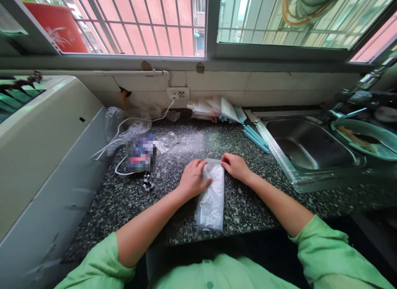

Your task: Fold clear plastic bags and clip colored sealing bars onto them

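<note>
A folded clear plastic bag (211, 198) lies lengthwise on the speckled granite counter (248, 206) in front of me. My left hand (192, 179) rests on the bag's upper left edge, fingers curled and pressing it down. My right hand (235, 165) pinches the bag's top right corner, fingers closed. Both arms wear green sleeves.
A steel sink (307, 146) lies to the right, with a green colander (366, 138) beyond it. A stack of plastic bags and blue sealing strips (228, 111) sits at the back. Left are a blurred package (140, 152), a white cable (124, 127) and a white appliance (40, 156).
</note>
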Tool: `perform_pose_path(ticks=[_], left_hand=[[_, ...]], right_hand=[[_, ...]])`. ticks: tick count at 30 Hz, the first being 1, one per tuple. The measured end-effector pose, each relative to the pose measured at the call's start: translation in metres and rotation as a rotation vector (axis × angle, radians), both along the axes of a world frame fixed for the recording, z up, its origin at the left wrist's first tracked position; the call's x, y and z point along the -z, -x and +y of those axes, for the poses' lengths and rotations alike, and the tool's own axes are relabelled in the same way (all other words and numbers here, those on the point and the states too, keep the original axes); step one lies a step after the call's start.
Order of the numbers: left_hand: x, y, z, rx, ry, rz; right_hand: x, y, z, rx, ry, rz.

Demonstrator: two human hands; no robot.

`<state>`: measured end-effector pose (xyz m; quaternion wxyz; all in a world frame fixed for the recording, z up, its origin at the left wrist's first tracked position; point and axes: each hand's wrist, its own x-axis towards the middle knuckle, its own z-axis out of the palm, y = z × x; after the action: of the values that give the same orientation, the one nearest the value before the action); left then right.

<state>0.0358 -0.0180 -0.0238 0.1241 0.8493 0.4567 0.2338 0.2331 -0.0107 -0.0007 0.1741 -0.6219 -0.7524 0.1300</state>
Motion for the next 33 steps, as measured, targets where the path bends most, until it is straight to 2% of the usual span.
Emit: perform_pose_path(ticks=[3, 6, 9, 11, 14, 17, 19, 24, 27, 30, 33], left_hand=[[0.004, 0.006, 0.017, -0.077, 0.167, -0.332], [0.0, 0.013, 0.029, -0.099, 0.454, -0.617], [-0.011, 0.019, 0.033, -0.06, 0.695, -0.741], [-0.018, 0.021, 0.031, -0.052, 0.765, -0.813], [-0.025, 0.021, 0.028, -0.07, 0.761, -0.941], [-0.027, 0.02, 0.026, -0.063, 0.755, -1.016], [-0.028, 0.018, 0.024, -0.066, 0.753, -1.039], [-0.032, 0.017, 0.02, -0.062, 0.694, -0.981], [-0.031, 0.015, 0.018, -0.064, 0.674, -0.937], [-0.03, 0.014, 0.018, -0.069, 0.653, -0.916], [-0.03, 0.014, 0.017, -0.049, 0.655, -0.891]], right_hand=[[0.002, 0.003, -0.001, -0.074, -0.067, 0.183], [0.001, 0.01, -0.002, -0.117, -0.153, 0.354], [-0.003, 0.023, -0.002, -0.107, -0.153, 0.543], [-0.005, 0.032, -0.001, -0.07, -0.104, 0.704], [-0.004, 0.042, -0.001, -0.018, 0.058, 0.901], [-0.001, 0.045, -0.003, -0.028, 0.233, 0.928], [0.0, 0.045, -0.007, -0.033, 0.256, 0.915], [-0.001, 0.044, -0.013, -0.051, 0.218, 0.917], [-0.004, 0.041, -0.016, -0.029, 0.114, 0.931], [-0.007, 0.036, -0.02, -0.053, -0.003, 0.848], [-0.009, 0.032, -0.023, -0.074, -0.035, 0.771]])
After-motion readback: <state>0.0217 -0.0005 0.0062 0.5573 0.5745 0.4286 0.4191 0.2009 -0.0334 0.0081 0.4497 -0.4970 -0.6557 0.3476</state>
